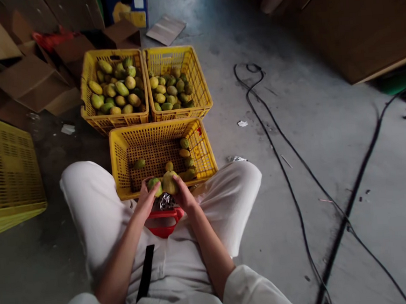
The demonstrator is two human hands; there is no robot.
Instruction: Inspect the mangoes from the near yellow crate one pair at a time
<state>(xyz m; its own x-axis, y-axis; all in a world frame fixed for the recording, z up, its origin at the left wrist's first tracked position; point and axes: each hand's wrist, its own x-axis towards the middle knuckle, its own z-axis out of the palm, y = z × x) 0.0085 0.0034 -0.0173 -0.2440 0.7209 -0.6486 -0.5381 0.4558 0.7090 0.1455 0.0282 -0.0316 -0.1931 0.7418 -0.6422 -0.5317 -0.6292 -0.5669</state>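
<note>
My left hand [146,197] is closed around a round green fruit [155,186], thumb on top. In my right hand [185,194] is a larger yellow-green fruit [170,183], held close beside the first. The exact kind of fruit is hard to tell; they resemble mangoes or small papayas. Both hands are at the near rim of a yellow plastic crate [131,132] between my knees. Inside it lie a single fruit [139,163] on the left and several more along the right wall, such as a green one [184,143].
Behind stand two yellow crates, left [88,86] and right [201,84], holding many similar fruits. Another yellow crate [9,167] stands at far left, below open cardboard boxes [32,83]. Black cables [290,150] cross the floor on the right. A red plastic object [163,230] sits between my legs.
</note>
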